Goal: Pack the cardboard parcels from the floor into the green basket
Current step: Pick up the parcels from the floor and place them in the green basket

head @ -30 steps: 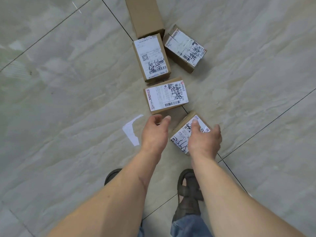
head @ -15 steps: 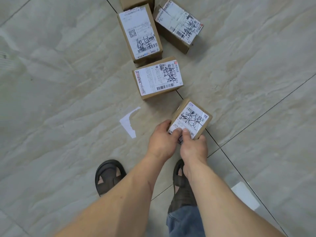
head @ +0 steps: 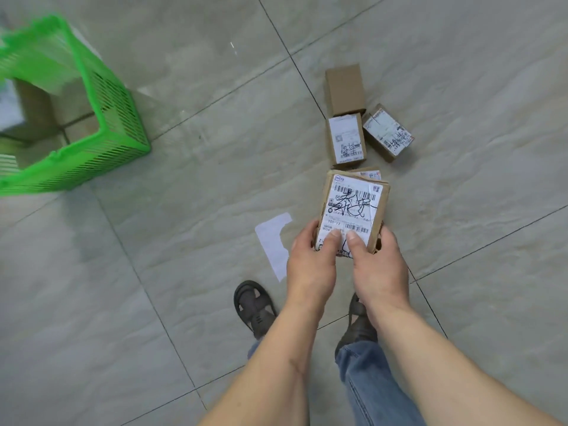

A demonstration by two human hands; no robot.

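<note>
A torn white paper scrap [head: 274,244] lay on the tiled floor [head: 184,272] beside three parcels [head: 346,139]. The green basket [head: 92,124] stood well apart. Left hand [head: 312,259] and right hand [head: 379,265] gripped a labelled, scribbled-on cardboard parcel [head: 353,207], thumbs pressing its label.

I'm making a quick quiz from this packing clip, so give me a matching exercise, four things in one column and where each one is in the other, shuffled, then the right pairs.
Things:
1. held parcel
2. green basket
3. plain brown parcel
4. white paper scrap

Places:
A. flat on the floor, just left of the left hand
B. far left of the view
C. gripped by the left hand and right hand
D. farthest in the cluster on the floor

Pairs: 1-C, 2-B, 3-D, 4-A
</note>
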